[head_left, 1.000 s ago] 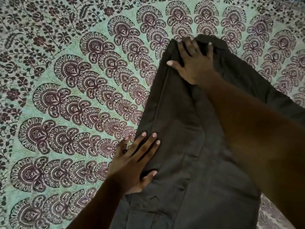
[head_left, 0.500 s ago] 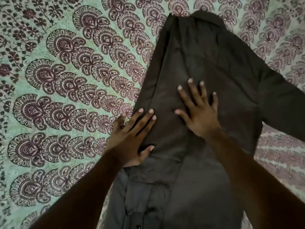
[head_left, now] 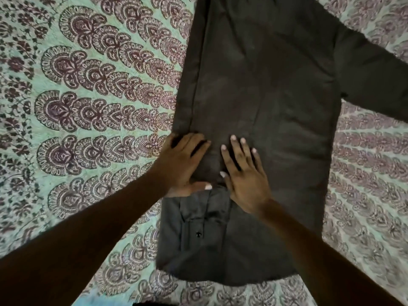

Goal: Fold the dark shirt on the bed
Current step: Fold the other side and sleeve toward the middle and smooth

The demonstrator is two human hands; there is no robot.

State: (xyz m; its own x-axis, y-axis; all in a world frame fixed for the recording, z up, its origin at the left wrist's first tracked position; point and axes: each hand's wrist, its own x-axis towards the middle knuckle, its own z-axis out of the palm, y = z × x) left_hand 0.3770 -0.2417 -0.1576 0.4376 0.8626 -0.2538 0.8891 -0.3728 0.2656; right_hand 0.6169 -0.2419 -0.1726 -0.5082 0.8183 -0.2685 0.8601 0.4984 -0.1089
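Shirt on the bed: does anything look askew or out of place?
On the shirt, the sleeve at image right juts out unfolded over the bedspread, while the left edge is folded in straight. Nothing looks damaged.

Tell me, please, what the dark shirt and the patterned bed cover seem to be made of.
Dark grey-brown buttoned shirt: probably woven cotton or a blend, matte; it holds soft creases and stitched seams, without shine.
Pale green bed cover with maroon fan print: likely printed cotton, matte; the surface looks slightly nubbly, perhaps quilted, though that is unclear.
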